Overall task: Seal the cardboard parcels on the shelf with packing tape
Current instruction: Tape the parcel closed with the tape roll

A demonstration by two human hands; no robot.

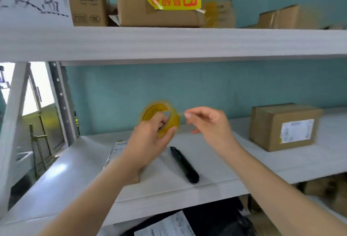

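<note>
The left hand [148, 140] grips the tape roll [161, 116], half hiding a flat labelled packet [117, 147] (blurred). The right hand [208, 125] pinches the roll's faint free end. Bare shelf [234, 160] lies between the black cutter [185, 165] and the parcel [283, 126].

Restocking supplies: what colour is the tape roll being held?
Translucent yellow. The tape roll shows best in the head view, which is the only view.

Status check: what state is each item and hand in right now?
tape roll: held off the shelf.
left hand: grips the tape roll.
right hand: pinches the tape end, lifted from the roll.
black knife: lying on the shelf, untouched.
cardboard parcel: closed, standing on the shelf.
</note>
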